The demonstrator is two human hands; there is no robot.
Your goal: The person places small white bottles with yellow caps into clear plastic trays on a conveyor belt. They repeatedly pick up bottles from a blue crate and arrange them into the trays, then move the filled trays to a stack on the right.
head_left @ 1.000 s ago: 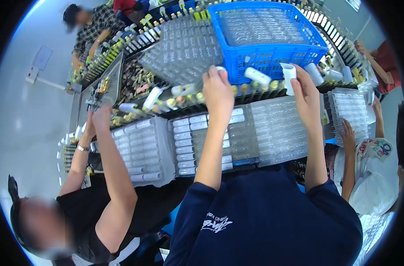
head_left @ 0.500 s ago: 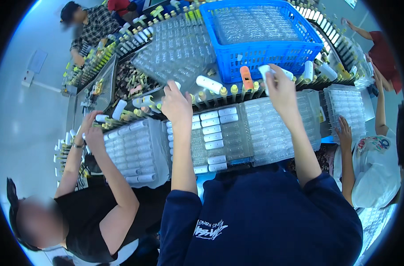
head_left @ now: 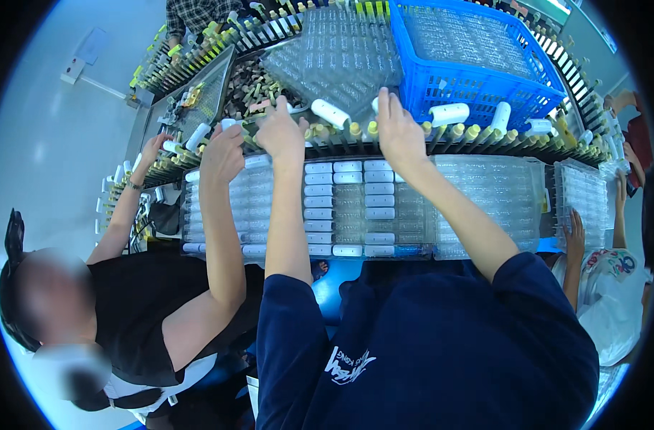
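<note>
Both hands reaching over clear tray (head_left: 477, 208): left hand (head_left: 280, 132) and right hand (head_left: 399, 132) fingers curled at white capsules (head_left: 330, 113), grip unclear; keeping wrists low, seating capsules squarely.

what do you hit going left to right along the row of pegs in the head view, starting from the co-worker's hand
co-worker's hand → left hand → white cap lying on the pegs → right hand → white cap → upright white cap → blue crate behind them

clear blister trays (head_left: 384, 208) below blue crate (head_left: 477, 64).
</note>
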